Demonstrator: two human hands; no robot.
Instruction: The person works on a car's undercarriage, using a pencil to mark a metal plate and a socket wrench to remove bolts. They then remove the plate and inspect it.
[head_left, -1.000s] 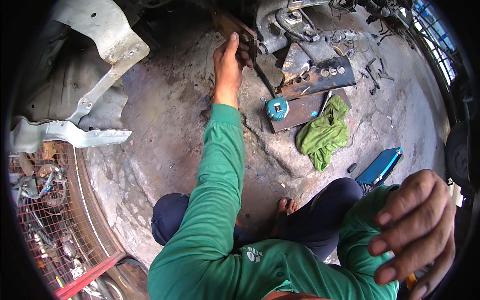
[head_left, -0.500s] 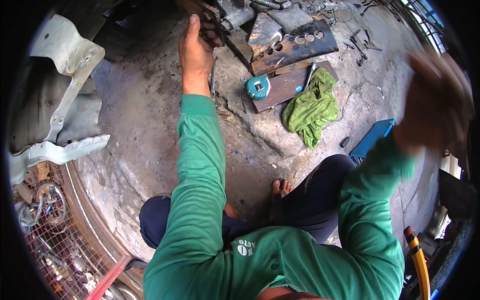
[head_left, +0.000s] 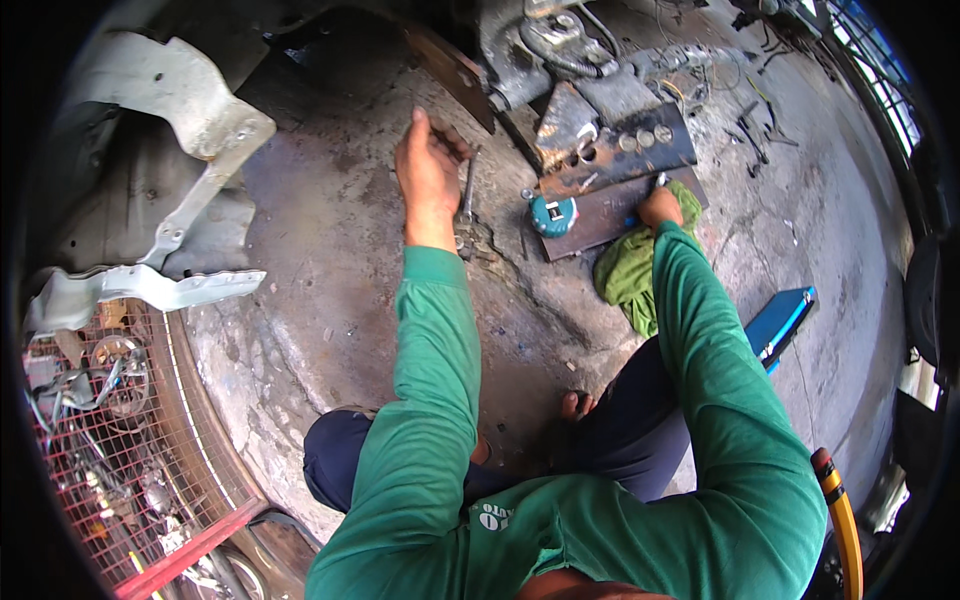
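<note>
My left hand [head_left: 430,180] hovers over the concrete floor, thumb up and fingers loosely bent, with nothing visible in it. Just right of it lies a slim metal tool [head_left: 470,183]. My right hand [head_left: 660,208] is closed at the upper edge of a crumpled green cloth [head_left: 622,272]. The bright end of a silver hand tool [head_left: 661,180] pokes out beyond its fingers; the tool's far part is hidden. Under the cloth's edge is a flat dark steel bar [head_left: 590,225]. A teal tape measure [head_left: 552,215] sits on its left end.
A rusty plate with round holes [head_left: 665,155] lies beyond the bar, near a grey machine part [head_left: 510,60]. A brown metal plate [head_left: 450,75] stands past my left hand. Bent sheet metal [head_left: 190,110] and a red mesh cage [head_left: 150,440] flank the left. A blue flat case [head_left: 780,320] lies right.
My right hand has come down from the far right to the silver tool beside the cloth. My left hand has drawn back from the brown metal plate. The view has shifted.
</note>
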